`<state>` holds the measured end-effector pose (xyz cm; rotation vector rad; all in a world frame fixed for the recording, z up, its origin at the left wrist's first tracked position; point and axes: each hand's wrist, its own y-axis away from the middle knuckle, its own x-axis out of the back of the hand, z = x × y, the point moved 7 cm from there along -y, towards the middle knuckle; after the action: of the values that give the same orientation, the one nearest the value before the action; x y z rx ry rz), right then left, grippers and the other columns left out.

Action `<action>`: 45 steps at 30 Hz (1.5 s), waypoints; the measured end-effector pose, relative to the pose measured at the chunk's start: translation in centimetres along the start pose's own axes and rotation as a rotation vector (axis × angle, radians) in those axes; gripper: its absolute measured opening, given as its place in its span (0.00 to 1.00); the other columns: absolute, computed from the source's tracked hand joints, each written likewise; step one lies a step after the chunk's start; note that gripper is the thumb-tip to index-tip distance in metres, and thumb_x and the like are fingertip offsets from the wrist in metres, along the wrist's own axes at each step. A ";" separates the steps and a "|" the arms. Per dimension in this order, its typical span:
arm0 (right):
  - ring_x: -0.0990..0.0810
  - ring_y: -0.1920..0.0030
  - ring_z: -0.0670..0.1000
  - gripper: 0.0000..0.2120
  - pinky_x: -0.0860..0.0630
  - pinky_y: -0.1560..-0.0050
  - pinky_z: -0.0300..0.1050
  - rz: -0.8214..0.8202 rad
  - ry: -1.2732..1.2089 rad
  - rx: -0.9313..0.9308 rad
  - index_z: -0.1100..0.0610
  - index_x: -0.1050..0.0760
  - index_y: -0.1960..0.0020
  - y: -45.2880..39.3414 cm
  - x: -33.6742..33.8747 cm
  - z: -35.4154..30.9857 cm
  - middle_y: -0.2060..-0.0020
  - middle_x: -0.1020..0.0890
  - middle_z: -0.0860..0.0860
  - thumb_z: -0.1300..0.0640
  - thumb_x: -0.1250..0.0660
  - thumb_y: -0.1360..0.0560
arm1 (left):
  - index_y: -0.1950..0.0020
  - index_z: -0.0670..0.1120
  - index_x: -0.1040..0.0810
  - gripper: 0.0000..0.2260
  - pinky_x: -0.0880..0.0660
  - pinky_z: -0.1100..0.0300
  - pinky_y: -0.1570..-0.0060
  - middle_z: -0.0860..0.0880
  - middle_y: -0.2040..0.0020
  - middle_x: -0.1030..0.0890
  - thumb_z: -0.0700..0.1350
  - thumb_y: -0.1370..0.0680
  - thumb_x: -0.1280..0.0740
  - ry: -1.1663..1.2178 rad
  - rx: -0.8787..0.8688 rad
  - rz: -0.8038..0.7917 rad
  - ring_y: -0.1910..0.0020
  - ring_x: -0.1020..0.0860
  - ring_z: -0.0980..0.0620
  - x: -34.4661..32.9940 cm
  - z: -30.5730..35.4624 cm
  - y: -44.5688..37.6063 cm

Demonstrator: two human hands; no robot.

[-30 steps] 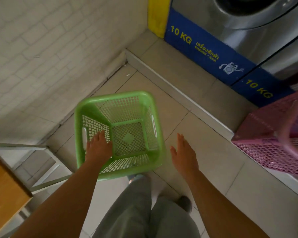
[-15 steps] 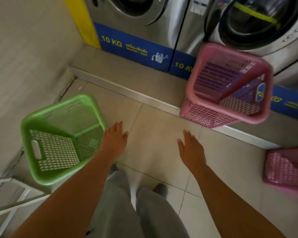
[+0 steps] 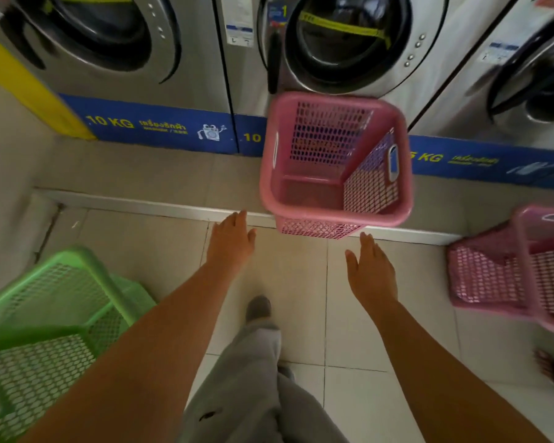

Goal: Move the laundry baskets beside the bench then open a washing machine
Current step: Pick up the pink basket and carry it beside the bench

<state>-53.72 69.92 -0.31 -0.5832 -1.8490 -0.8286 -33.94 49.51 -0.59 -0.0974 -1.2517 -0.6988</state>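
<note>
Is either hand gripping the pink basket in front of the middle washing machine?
No: the left hand and right hand are both open and short of the pink basket, touching nothing.

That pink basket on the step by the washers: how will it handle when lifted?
The pink basket looks empty with mesh walls, so probably light. Moulded plastic rim suggests fairly stiff. It overhangs the step, so a nudge might tip it.
</note>
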 end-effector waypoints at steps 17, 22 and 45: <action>0.36 0.28 0.61 0.28 0.36 0.30 0.60 0.062 -0.101 -0.140 0.60 0.41 0.25 -20.9 5.0 5.1 0.26 0.36 0.59 0.56 0.37 0.23 | 0.27 0.39 0.39 0.24 0.35 0.45 0.34 0.36 0.32 0.30 0.45 0.20 0.39 0.064 0.125 -0.054 0.34 0.30 0.36 1.0 6.9 -18.7; 0.37 0.27 0.61 0.31 0.38 0.29 0.59 0.015 -0.117 -0.149 0.58 0.46 0.23 -27.3 5.5 7.3 0.25 0.38 0.57 0.55 0.39 0.23 | 0.24 0.38 0.46 0.29 0.38 0.43 0.30 0.36 0.27 0.36 0.47 0.20 0.39 0.139 0.293 -0.065 0.30 0.34 0.34 -0.7 7.6 -22.6; 0.24 0.39 0.65 0.43 0.26 0.50 0.54 0.010 -0.277 -0.087 0.43 0.57 0.22 -31.5 3.7 9.5 0.23 0.42 0.51 0.68 0.40 0.27 | 0.21 0.52 0.53 0.33 0.29 0.41 0.41 0.37 0.32 0.30 0.40 0.21 0.40 0.206 0.620 0.023 0.39 0.25 0.34 -3.3 5.9 -20.3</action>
<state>-82.96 56.69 -8.47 -0.7946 -2.0654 -0.8595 -50.11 37.43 -7.58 0.4588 -1.2147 -0.2683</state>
